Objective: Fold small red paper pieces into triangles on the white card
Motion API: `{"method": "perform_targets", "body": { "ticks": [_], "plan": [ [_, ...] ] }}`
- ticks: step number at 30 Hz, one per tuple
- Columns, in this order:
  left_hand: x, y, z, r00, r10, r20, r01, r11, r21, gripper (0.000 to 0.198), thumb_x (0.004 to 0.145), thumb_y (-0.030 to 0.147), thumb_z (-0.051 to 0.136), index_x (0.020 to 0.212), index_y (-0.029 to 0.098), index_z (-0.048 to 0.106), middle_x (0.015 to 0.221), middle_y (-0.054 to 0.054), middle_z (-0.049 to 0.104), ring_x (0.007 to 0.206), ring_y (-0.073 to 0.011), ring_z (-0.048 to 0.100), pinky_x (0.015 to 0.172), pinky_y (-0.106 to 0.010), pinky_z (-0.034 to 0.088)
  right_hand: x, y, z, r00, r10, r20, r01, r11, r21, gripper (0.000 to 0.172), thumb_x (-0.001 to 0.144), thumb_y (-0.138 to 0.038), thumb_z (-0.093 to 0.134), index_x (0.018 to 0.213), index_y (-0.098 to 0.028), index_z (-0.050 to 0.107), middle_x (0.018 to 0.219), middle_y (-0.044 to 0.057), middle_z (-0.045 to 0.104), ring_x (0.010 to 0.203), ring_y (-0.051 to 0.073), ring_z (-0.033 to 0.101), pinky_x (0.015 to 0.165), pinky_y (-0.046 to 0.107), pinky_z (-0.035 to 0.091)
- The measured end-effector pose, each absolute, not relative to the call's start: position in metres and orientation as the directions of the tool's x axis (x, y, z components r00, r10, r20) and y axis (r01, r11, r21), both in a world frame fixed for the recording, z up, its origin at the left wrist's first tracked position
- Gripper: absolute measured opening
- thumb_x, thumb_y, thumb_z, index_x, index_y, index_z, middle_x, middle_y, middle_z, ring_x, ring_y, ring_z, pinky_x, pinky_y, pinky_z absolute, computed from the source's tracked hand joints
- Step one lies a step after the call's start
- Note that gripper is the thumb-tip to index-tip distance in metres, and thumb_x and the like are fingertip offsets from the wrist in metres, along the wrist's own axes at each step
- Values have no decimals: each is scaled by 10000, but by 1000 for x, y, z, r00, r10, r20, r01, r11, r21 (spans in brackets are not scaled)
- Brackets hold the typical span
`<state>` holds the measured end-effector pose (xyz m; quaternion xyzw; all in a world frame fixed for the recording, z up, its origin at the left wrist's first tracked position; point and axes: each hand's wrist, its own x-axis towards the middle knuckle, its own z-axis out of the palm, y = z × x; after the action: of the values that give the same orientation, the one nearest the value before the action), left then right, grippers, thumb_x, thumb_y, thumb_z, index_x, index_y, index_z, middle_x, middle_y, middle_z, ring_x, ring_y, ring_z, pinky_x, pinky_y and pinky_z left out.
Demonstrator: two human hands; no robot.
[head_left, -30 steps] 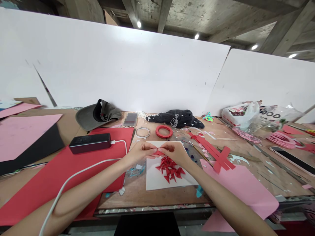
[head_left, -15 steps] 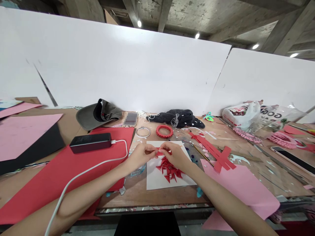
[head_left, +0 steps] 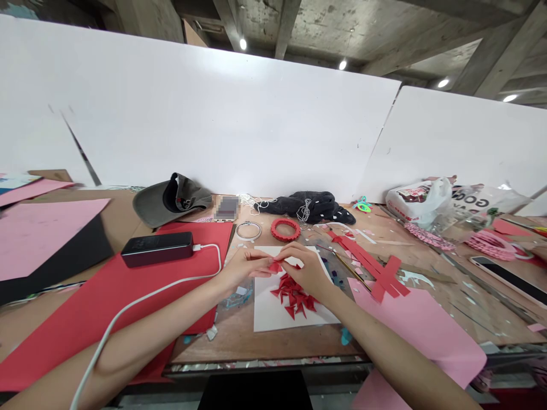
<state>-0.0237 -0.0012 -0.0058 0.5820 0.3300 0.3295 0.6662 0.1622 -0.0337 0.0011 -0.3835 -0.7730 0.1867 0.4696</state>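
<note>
Pinching a small piece of red paper from both sides, I have the fingertips of my left hand and my right hand pressed together on it, with the paper held just above a white card. A pile of red paper triangles lies on the card, right beneath my right hand.

To my left, a clear plastic container sits beside the card, and a power bank rests on a red card sheet, its white cable running past my left forearm. Ahead of my hands lie a metal ring and a red paper ring. To my right, crossed red paper strips lie on a pink paper sheet. Beyond them, a gray cap, a dark cloth and a plastic bag sit along the back of the wooden workbench.
</note>
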Motion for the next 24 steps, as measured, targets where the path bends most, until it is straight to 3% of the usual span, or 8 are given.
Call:
{"method": "perform_targets", "body": {
  "ticks": [5,11,19,24],
  "plan": [
    [-26,-3,3,553,827,-107,-204,259,944,276,714,305,714,911,113,690,930,-115,712,879,-240,674,901,-383,494,165,-32,0,-343,661,667,435,741,-511,228,850,-148,485,939,-243,672,957,62,624,874,162,600,770,314,501],
    [-27,-3,5,584,808,-73,-187,221,957,352,667,236,755,989,111,688,992,-119,699,950,-252,651,925,-363,482,168,-28,-5,-374,620,690,420,776,-471,285,836,-108,484,999,-256,664,1000,60,608,908,161,595,782,313,503],
    [-28,1,-5,531,845,-66,-111,147,983,340,628,242,775,933,116,694,904,-99,719,891,-228,665,853,-334,512,166,-32,2,-340,697,631,400,715,-573,304,841,-75,422,954,-225,660,937,48,631,865,147,598,761,290,490],
    [-23,4,-14,510,860,5,-80,41,996,487,571,196,800,1020,129,623,773,-60,728,774,-205,685,755,-316,528,161,-35,4,-259,831,492,416,555,-720,141,834,-196,520,900,-193,645,876,42,643,761,138,600,639,246,504]
  ]
}}
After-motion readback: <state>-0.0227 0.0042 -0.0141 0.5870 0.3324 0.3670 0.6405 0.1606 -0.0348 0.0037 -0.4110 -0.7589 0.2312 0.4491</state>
